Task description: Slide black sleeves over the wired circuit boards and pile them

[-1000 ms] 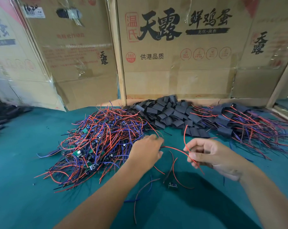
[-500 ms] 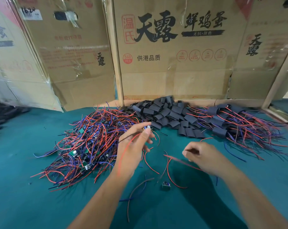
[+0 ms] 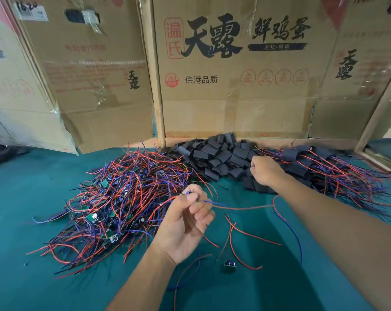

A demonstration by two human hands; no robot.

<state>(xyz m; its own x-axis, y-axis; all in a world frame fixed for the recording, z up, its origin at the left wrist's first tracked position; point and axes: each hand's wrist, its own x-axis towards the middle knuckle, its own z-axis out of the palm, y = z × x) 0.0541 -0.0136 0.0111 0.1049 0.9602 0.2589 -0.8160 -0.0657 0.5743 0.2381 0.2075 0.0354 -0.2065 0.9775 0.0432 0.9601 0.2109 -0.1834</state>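
Left hand (image 3: 185, 223) pinches red/blue wires (image 3: 239, 207) of one board above the tabletop (image 3: 33, 277). Right hand (image 3: 265, 170), fingers curled, reaches into black sleeve pile (image 3: 219, 156); can't tell if gripping. Loose board (image 3: 230, 265) between forearms.

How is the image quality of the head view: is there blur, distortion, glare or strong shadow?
Head view: wide-angle distortion bends the cardboard boxes and the wooden post outward at the edges; the box label at upper left is smeared by blur; tape on the left box shows glare; the left hand is sharp; a soft, dark shadow lies on the green table under the arms.
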